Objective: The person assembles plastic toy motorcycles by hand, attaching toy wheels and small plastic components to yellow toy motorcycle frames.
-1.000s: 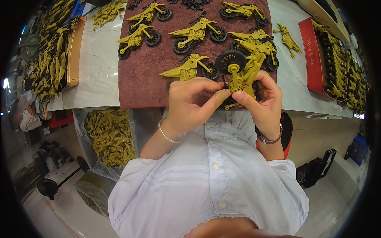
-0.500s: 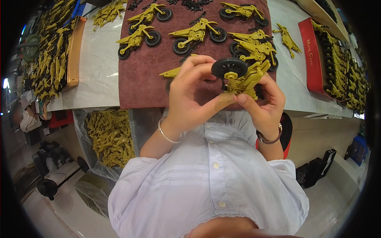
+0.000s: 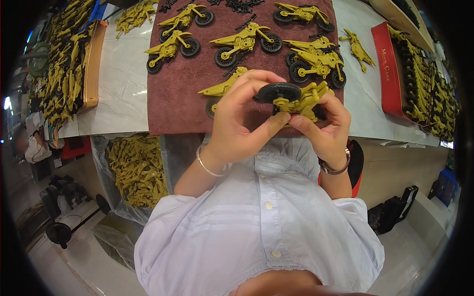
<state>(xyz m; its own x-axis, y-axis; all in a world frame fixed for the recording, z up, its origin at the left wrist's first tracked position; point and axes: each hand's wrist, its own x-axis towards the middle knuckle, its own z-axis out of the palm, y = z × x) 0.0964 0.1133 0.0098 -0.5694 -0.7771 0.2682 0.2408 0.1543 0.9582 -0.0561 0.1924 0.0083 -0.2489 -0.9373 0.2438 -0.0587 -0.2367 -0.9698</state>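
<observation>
Between both hands, above the near edge of the maroon cloth (image 3: 182,106), is a yellow toy motorcycle (image 3: 307,100) with a black wheel (image 3: 279,92) on its left end. My left hand (image 3: 242,116) is closed around the wheel end, thumb pressed below the wheel. Fingers of my right hand (image 3: 331,121) grip the yellow body from the right, with the thumb close to the left thumb. The fingers partly hide the toy's underside and far side. Just behind my left hand lies another yellow toy motorcycle (image 3: 217,90), partly covered by the hand.
Several yellow toy motorcycles (image 3: 242,42) with black wheels stand on the cloth. Small black parts (image 3: 242,6) lie at its far edge. A red box (image 3: 387,74) of toys is at right, a cardboard box (image 3: 94,69) at left. A plastic bag (image 3: 138,172) of yellow parts sits below the table.
The held toy motorcycle has tilted, and its wheel has moved slightly left and down. Both hands have shifted a little with it, keeping their grip.
</observation>
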